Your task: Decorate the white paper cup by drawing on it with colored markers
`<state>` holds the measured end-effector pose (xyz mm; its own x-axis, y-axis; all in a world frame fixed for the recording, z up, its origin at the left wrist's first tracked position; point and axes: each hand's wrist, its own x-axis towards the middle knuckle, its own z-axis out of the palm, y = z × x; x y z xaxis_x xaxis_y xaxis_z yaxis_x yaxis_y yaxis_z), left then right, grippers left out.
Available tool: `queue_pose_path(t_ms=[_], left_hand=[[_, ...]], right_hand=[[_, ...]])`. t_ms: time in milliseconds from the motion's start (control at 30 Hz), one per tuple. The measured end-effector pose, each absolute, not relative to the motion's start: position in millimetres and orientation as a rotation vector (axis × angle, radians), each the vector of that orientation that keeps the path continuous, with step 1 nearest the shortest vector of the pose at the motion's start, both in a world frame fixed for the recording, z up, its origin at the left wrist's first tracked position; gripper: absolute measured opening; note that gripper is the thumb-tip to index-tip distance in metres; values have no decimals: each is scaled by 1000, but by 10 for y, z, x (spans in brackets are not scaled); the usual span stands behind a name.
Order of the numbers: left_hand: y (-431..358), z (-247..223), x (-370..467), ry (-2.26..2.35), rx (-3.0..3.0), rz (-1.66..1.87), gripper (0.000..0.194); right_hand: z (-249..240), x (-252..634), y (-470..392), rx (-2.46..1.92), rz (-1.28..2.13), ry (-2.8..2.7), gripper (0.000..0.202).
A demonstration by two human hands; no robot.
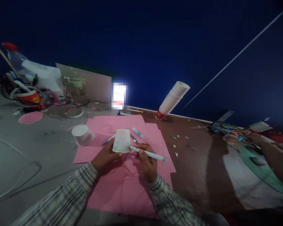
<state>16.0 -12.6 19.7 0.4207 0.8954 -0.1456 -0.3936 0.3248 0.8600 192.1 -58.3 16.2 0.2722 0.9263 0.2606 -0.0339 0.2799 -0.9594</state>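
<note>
My left hand grips a white paper cup, its wide rim toward me. Green marks like grass run along the cup's lower side. Between the fingers of my right hand is a white felt-tip pen with a green end, its tip at the right side of the cup. Sheets of pink paper lie under both hands. Just behind the cup are a glue stick and scissors, partly hidden. Another white paper cup stands upside down to the left.
A leaning stack of paper cups stands at the back. Back left are a glass jar, a pink cup and a red pen cup. Another person's arm reaches in at right over green paper. Paper scraps litter the brown tabletop.
</note>
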Motion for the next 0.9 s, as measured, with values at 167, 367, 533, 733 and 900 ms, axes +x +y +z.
queue_pose_path(t_ms=[167,367,533,733,900], left_hand=[[-130,201,168,701,840,957,72],[-137,220,179,686,831,973,68],[-130,228,185,670,826,977,68],[-121,227,171,692,838,959,70],[-137,255,167,720,818,943,74]], right_hand=[[163,1925,-583,-1067,832,-1119,30],[180,1928,-584,-1058,824,-1140,27],[264,1937,-589,-1044,743,-1265,25],[346,1935,-581,-1048,645,-1355,21],[351,1932,-589,-1068,651,-1372,23]])
